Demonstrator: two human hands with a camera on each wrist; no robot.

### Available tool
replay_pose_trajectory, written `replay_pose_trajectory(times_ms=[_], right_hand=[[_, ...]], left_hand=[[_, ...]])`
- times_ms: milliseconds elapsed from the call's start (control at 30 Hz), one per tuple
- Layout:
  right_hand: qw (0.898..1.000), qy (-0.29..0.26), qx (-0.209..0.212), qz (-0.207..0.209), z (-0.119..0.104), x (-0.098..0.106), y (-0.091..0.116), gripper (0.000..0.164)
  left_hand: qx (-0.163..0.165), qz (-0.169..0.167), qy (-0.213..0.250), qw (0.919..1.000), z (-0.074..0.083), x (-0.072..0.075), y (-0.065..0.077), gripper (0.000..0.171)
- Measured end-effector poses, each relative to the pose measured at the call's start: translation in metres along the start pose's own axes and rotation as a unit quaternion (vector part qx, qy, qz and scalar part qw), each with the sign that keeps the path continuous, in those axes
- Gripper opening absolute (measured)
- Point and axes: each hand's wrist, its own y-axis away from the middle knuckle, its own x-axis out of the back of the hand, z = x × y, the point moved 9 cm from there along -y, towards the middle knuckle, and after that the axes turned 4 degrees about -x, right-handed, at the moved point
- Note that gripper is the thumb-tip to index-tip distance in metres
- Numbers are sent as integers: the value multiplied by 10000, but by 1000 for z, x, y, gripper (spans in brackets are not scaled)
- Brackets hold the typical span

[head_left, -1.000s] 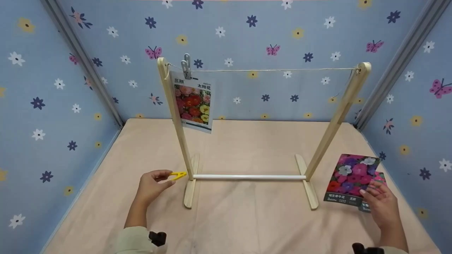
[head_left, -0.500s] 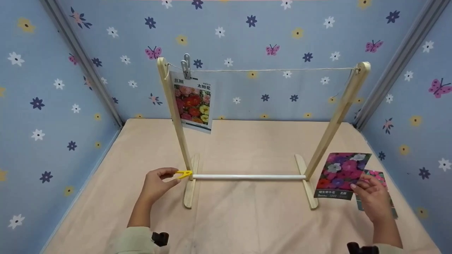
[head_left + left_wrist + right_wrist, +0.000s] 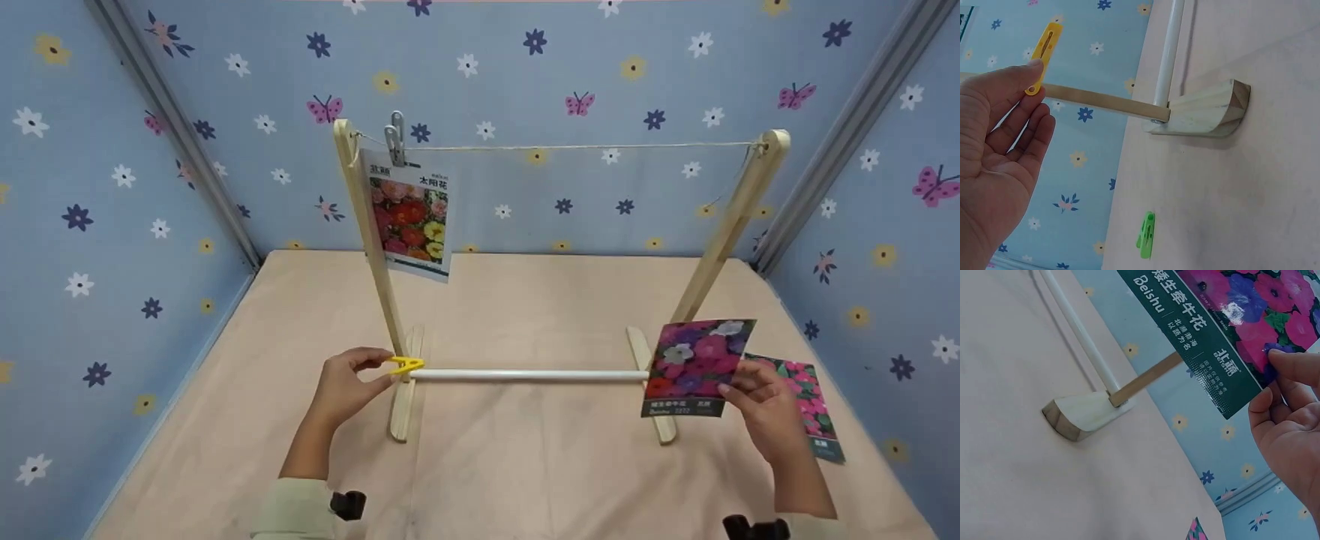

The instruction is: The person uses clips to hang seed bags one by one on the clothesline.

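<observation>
My left hand [image 3: 349, 386] pinches a yellow clothespin [image 3: 1045, 56] between thumb and fingertips, in front of the rack's left post. In the right wrist view, my right hand [image 3: 1292, 416] holds a flower seed packet [image 3: 1207, 332] by its edge, thumb on the printed face. The head view has this packet, with pink, purple and white blooms, overlapping the foot of the right post. Another packet [image 3: 821, 409] with pink flowers lies on the table behind the right hand. From the string [image 3: 570, 147] hangs a third packet [image 3: 409, 225], held by a grey clothespin [image 3: 395, 141] at the left end.
The wooden rack has a left post [image 3: 367, 225], a right post [image 3: 724, 232] and a white crossbar [image 3: 525, 375] low between them. A green clothespin [image 3: 1147, 235] lies on the table in the left wrist view. Flower-patterned panels [image 3: 525, 75] enclose the table.
The left hand has moved right and slightly up with the yellow clothespin. My right hand has carried its packet left and slightly up, uncovering more of the packet lying on the table.
</observation>
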Motion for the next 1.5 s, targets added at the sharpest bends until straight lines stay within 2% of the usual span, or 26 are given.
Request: replay_pose_trajectory(times_ms=[100,200,433,733,1033,1233,1500], right_hand=[[9988,472,-142,36,0,-4,-1,22],[9963,859,-96,5,-2,-11,-2,22],[9987,453,124,-216,-6,-29,-8,21],[9922,1177,100,-386,-11,-44,-13,22],[9893,1145,550,-712,-26,-69,-23,20],[9830,1502,740,-750,-35,-88,-30,20],[9842,1390,714,-837,-42,-108,-41,20]], left_hand=[[-108,-14,-18,9999,6,-2,-1,29],[-166,-69,-62,9998,13,-4,-3,30],[-366,-121,-89,9992,28,-6,-8,31],[-744,-329,-182,9965,55,-6,-17,31],[-1172,-276,-141,9926,89,3,-27,30],[-1624,-239,-140,9863,115,6,-33,31],[-1757,-302,-445,9830,139,7,-41,35]])
